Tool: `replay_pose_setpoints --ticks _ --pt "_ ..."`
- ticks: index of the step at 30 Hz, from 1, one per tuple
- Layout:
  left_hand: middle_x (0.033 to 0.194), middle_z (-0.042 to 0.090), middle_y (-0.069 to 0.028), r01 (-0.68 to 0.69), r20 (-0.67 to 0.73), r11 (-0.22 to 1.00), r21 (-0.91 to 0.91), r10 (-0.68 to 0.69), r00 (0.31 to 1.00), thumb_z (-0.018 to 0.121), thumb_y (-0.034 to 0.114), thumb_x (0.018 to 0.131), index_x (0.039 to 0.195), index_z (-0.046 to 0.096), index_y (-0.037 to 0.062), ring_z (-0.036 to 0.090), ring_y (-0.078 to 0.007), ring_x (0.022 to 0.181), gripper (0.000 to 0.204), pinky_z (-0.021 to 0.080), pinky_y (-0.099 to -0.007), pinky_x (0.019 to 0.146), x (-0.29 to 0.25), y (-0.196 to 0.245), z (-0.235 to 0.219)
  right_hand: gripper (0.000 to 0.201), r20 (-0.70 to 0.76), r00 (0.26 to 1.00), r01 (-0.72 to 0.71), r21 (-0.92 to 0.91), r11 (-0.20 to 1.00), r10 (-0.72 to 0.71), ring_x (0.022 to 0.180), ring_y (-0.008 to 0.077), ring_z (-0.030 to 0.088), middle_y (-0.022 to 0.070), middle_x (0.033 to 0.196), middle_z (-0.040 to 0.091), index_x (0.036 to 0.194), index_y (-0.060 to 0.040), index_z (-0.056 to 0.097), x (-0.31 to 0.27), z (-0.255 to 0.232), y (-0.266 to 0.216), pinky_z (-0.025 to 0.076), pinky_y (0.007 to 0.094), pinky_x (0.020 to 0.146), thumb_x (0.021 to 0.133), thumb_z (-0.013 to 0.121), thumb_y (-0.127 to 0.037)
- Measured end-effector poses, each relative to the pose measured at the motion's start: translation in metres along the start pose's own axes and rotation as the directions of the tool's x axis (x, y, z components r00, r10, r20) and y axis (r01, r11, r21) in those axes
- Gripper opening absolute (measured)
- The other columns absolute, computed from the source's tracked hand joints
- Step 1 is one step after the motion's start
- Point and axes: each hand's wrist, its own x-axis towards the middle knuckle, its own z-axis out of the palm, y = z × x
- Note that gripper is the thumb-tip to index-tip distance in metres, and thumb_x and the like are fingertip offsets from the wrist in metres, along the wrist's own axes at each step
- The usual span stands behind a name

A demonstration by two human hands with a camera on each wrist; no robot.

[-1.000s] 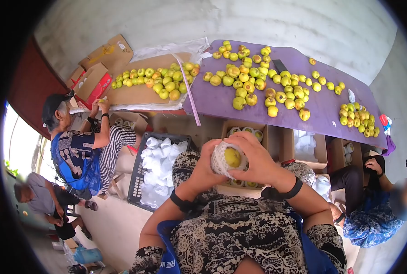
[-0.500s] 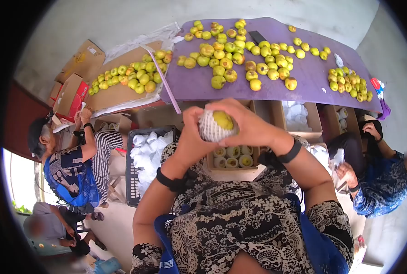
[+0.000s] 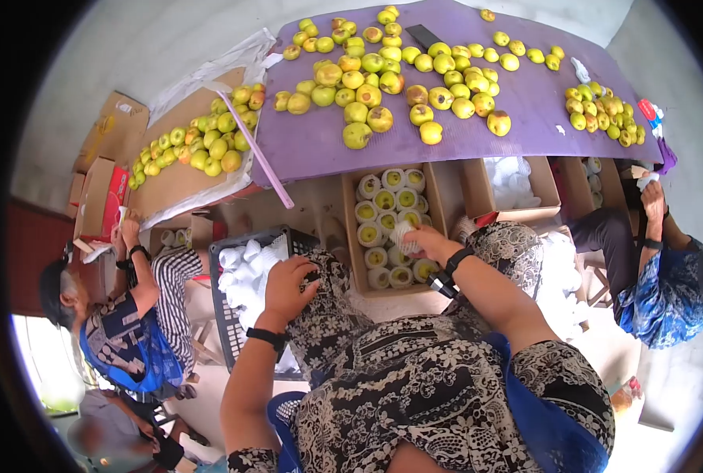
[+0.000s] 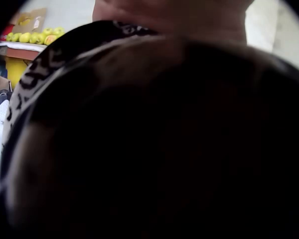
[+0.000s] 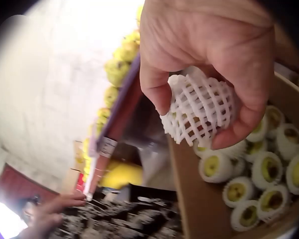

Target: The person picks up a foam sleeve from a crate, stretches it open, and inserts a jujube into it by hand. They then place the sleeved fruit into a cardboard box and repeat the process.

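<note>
snugly between fingers (image 5: pixel 231 137); netted apple (image 5: pixel 200 112)

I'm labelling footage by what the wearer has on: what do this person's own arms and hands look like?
The left hand and right hand are ungloved. A black left wristband and black right wristband circle the wrists, with a small dark device beside the right one. The sleeves are short, black with a cream floral pattern.

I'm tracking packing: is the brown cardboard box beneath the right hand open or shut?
Open: inside the brown cardboard box, yellow-green apples in white foam nets show.
</note>
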Motion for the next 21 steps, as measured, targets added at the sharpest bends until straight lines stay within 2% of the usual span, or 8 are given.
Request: replay_pose_setpoints --ticks 2,3,4,5,8,12,14,21 --pt "0.119 0.063 -0.0130 -0.067 0.040 0.994 0.090 0.064 0.997 0.071 0.023 0.077 0.114 0.063 0.0099 0.054 -0.0329 0.119 0.040 0.041 -0.0437 0.100 0.005 -0.003 0.001 0.070 -0.168 0.983 -0.123 -0.275 0.954 0.078 0.119 0.0307 0.052 0.0174 0.132 0.049 0.137 -0.0053 0.043 0.006 0.000 0.023 0.050 0.0439 0.091 0.076 0.074 -0.019" --pt "0.115 0.065 -0.0111 -0.073 -0.007 0.996 0.054 0.073 0.997 0.070 0.021 0.076 0.107 0.065 0.0093 0.055 -0.0320 0.117 0.033 0.042 -0.0434 0.100 0.007 -0.006 0.003 0.070 -0.166 0.982 -0.133 -0.266 0.955 0.091 0.119 0.0307 0.052 0.0174 0.132 0.049 0.137 -0.0053 0.043 0.014 0.000 0.032 0.050 0.0439 0.091 0.076 0.074 -0.019" --pt "0.111 0.067 -0.0092 -0.077 -0.055 0.997 0.021 0.078 0.995 0.068 0.019 0.075 0.100 0.067 0.0088 0.056 -0.0311 0.115 0.027 0.043 -0.0431 0.099 0.010 -0.009 0.004 0.074 -0.254 0.967 -0.167 -0.590 0.790 0.015 0.121 0.0348 0.049 0.0212 0.134 0.047 0.136 -0.0041 0.044 0.025 0.003 0.039 0.048 0.0440 0.094 0.072 0.077 -0.023" --pt "0.111 0.067 -0.0092 -0.070 -0.043 0.997 0.025 0.072 0.997 0.068 0.019 0.075 0.100 0.067 0.0088 0.056 -0.0311 0.115 0.027 0.043 -0.0431 0.099 0.011 -0.011 0.004 0.080 -0.301 0.950 -0.214 -0.828 0.518 -0.087 0.123 0.0389 0.046 0.0249 0.135 0.044 0.134 -0.0029 0.044 0.037 0.006 0.047 0.046 0.0441 0.098 0.067 0.080 -0.026" --pt "0.109 0.067 -0.0102 -0.075 -0.060 0.997 0.003 0.075 0.995 0.066 0.016 0.077 0.101 0.067 0.0088 0.057 -0.0320 0.113 0.025 0.043 -0.0438 0.098 0.016 -0.012 0.002 0.080 -0.259 0.959 -0.188 -0.880 0.436 -0.111 0.121 0.0426 0.046 0.0284 0.135 0.036 0.130 -0.0013 0.044 0.054 0.023 0.055 0.044 0.0413 0.101 0.063 0.081 -0.024" --pt "0.110 0.067 -0.0104 -0.067 -0.033 0.998 -0.016 0.067 0.997 0.063 0.012 0.076 0.100 0.067 0.0081 0.058 -0.0326 0.112 0.025 0.043 -0.0440 0.098 0.022 -0.012 -0.002 0.081 -0.277 0.944 -0.174 -0.879 0.444 -0.179 0.119 0.0427 0.046 0.0273 0.132 0.035 0.131 -0.0024 0.043 0.080 0.032 0.078 0.044 0.0441 0.100 0.063 0.082 -0.023" --pt "0.110 0.067 -0.0105 -0.062 -0.031 0.998 -0.027 0.062 0.998 0.062 0.011 0.074 0.100 0.067 0.0082 0.058 -0.0327 0.112 0.027 0.044 -0.0440 0.097 0.024 -0.012 -0.003 0.078 -0.281 0.889 -0.153 -0.927 0.342 -0.362 0.117 0.0412 0.046 0.0233 0.129 0.038 0.129 -0.0039 0.044 0.088 0.032 0.087 0.043 0.0446 0.100 0.064 0.083 -0.021" --pt "0.109 0.068 -0.0119 -0.056 -0.031 0.995 -0.085 0.053 0.998 0.061 0.009 0.073 0.099 0.067 0.0059 0.060 -0.0333 0.112 0.027 0.045 -0.0440 0.097 0.030 -0.016 -0.006 0.065 -0.312 0.891 -0.296 -0.950 0.101 -0.329 0.118 0.0375 0.047 0.0183 0.124 0.047 0.122 -0.0066 0.048 0.108 0.034 0.078 0.041 0.0450 0.098 0.069 0.083 -0.021"
